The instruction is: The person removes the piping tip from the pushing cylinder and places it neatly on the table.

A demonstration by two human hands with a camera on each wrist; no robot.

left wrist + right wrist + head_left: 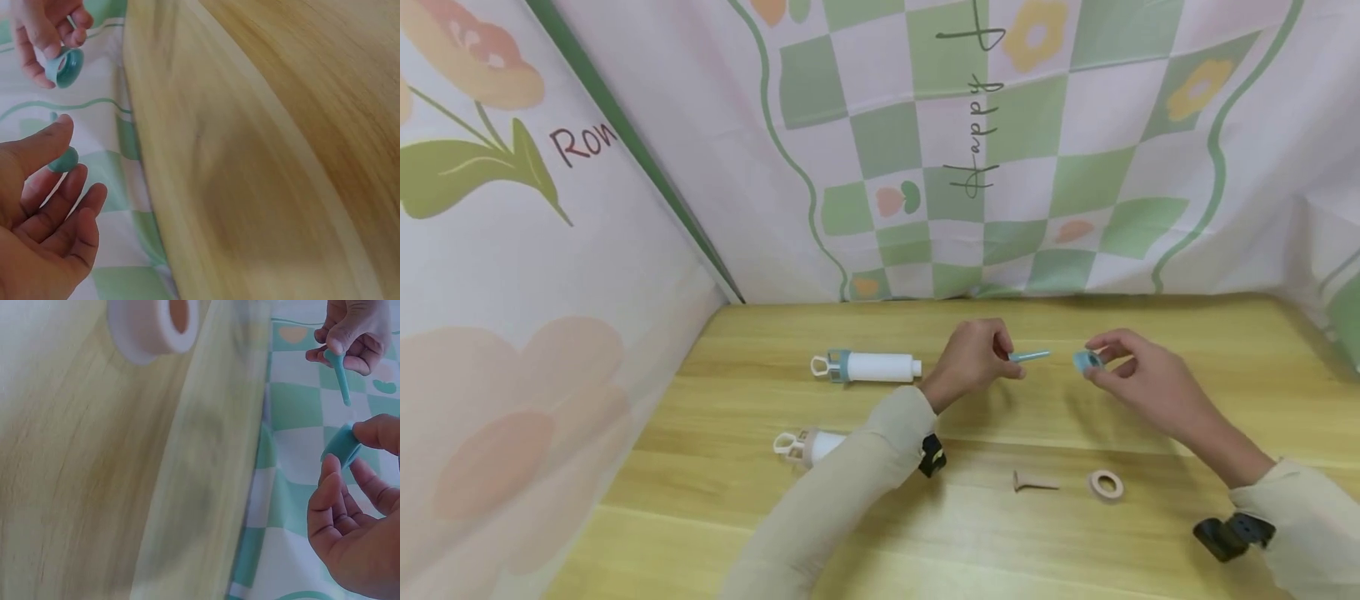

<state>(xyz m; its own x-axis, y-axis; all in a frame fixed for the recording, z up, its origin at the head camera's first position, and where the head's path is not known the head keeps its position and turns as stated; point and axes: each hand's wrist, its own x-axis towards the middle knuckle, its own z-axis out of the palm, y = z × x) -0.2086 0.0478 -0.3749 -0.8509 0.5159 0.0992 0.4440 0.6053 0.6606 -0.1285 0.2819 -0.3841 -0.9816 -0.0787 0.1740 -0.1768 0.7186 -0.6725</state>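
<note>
Above the table, my left hand (973,357) pinches a teal tapered pin (1032,356) by its wide, round head, between thumb and fingers. The thin end points right, toward my other hand. Facing it, my right hand (1150,385) holds a teal ring-shaped cap (1082,361) at its rim with thumb and fingertips. A short gap separates the pin's tip from the cap. In the left wrist view the cap (67,66) shows its hollow inside, while the left thumb partly hides the pin's head (64,160). The right wrist view shows the pin's shaft (342,381) in full.
On the wooden table (700,500) lie a white cylinder (882,367) with a teal handled end and a similar beige-ended one (824,447), partly behind my left sleeve. Nearer me are a beige pin (1036,483) and a beige ring (1094,495). Patterned fabric (955,250) hangs along the back edge.
</note>
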